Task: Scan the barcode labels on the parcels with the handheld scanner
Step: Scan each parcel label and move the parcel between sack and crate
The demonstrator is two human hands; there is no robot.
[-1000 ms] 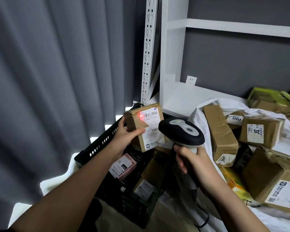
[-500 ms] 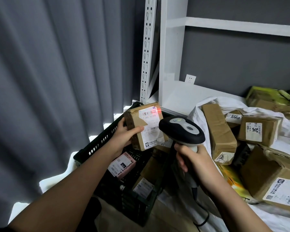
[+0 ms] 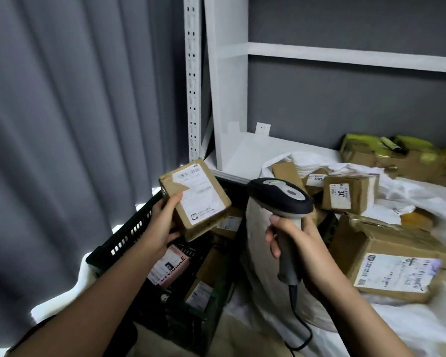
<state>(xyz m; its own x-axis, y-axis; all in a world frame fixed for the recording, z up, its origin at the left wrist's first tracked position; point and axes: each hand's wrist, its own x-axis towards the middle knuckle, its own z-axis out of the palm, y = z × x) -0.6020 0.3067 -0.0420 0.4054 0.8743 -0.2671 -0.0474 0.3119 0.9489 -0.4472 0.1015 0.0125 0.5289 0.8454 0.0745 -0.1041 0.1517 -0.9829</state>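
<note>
My left hand (image 3: pixel 162 222) grips a small brown cardboard parcel (image 3: pixel 195 199) by its lower left corner, above the black crate. The parcel's white barcode label (image 3: pixel 198 191) faces up and toward me, tilted. My right hand (image 3: pixel 296 246) holds the grey handle of the black-headed handheld scanner (image 3: pixel 278 195), just right of the parcel, its head pointing left and away. No red light shows on the label. The scanner's cable (image 3: pixel 300 323) hangs down from the handle.
A black slotted crate (image 3: pixel 129 238) below holds several labelled parcels, one pink (image 3: pixel 170 269). To the right, more cardboard boxes (image 3: pixel 397 264) lie on and in a white sack (image 3: pixel 410 210). A white shelf frame (image 3: pixel 229 86) and grey curtain (image 3: pixel 75 112) stand behind.
The red scanner spot seen on the label earlier is gone. My left hand has tilted the parcel and lowered it slightly toward the crate; the scanner stayed roughly in place.
</note>
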